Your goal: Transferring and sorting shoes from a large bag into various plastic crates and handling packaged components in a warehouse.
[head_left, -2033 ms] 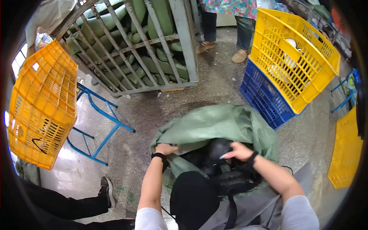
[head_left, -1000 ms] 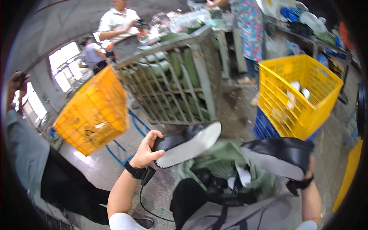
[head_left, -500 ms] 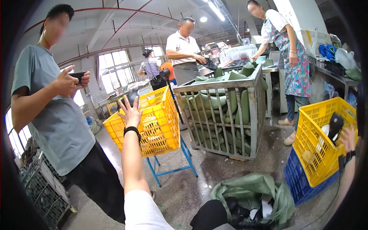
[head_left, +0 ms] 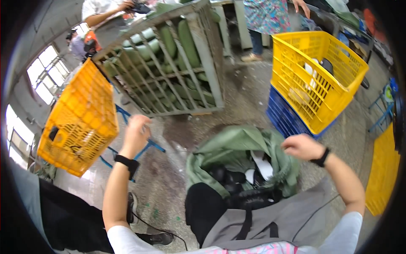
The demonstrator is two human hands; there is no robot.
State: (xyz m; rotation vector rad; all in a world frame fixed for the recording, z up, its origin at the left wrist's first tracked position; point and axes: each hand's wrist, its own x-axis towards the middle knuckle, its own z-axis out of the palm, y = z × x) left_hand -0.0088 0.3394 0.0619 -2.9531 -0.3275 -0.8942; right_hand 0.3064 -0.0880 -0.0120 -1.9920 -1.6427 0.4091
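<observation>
Currently right hand [head_left: 301, 147] pinches the rim of the green sack [head_left: 237, 148] lying open on the floor, left hand [head_left: 136, 132] raised empty, fingers loosely curled; one-handed grip may slip, collapsing sack over dark pieces [head_left: 230, 178].

Dark items deep inside the green sack [head_left: 237, 148], too shadowed to identify.

A grey concrete floor [head_left: 249, 97] is carrying an open green sack [head_left: 237, 148], a blue crate [head_left: 281, 116] under a yellow one, and a metal cage [head_left: 169, 63]
</observation>
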